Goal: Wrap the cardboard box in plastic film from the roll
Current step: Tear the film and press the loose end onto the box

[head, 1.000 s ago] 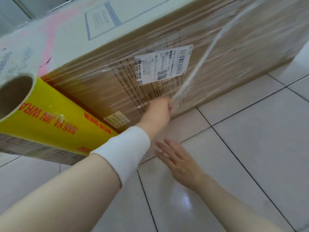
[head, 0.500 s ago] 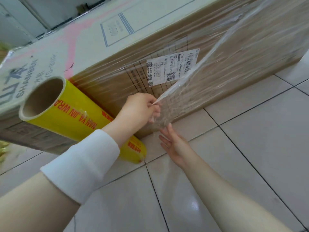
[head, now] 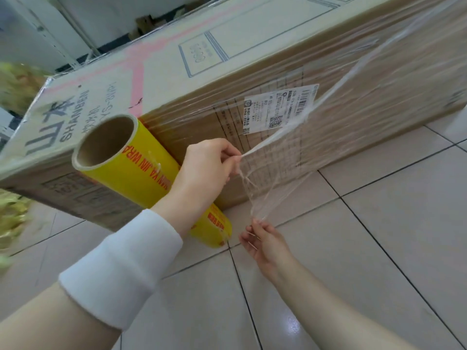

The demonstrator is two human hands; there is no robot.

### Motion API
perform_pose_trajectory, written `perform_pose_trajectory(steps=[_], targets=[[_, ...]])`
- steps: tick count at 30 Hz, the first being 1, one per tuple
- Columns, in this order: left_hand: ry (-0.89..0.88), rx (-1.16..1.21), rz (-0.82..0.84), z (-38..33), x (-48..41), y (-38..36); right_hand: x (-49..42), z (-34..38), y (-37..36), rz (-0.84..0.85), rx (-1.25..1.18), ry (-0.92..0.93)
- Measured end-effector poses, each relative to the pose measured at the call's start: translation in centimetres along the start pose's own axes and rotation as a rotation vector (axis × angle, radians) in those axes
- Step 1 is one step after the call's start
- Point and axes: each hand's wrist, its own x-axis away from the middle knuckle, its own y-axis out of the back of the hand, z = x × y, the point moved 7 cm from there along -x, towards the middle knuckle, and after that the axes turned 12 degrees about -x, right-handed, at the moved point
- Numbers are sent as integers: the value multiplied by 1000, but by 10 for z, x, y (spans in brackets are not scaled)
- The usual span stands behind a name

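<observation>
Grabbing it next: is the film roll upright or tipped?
Tipped: the film roll leans slantwise against the cardboard box, lower end on the floor.

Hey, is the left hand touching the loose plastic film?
Touching. The head view shows the left hand pinching the bunched edge of the plastic film between its fingertips.

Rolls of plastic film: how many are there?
1: the yellow roll leans on the cardboard box, behind the left hand. Others may lie out of view.
</observation>
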Motion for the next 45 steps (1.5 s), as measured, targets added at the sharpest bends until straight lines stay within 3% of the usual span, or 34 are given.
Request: perform_pose_trajectory(steps=[2,5,9,11,14,17,20,25,32,45], targets=[[-11,83,-84,5,19,7,0,4,4,-21,121,20],[-131,119,-430,8,75,37,3,-2,5,-33,389,81],[-99,168,-846,50,124,80,13,-1,-25,103,891,424],[5,238,-821,71,116,87,18,-3,-52,262,1092,575],[121,352,-628,84,96,77,18,-10,-83,416,1233,682],[236,428,-569,97,87,71,10,-20,-97,457,1174,658],[331,496,-517,106,89,70,13,-22,-98,442,1089,749],[384,495,-596,119,128,82,39,-39,-92,525,1065,782],[521,421,-704,159,166,101,44,-105,-102,610,1158,603],[573,432,-746,170,184,63,46,-117,-105,682,1297,632]])
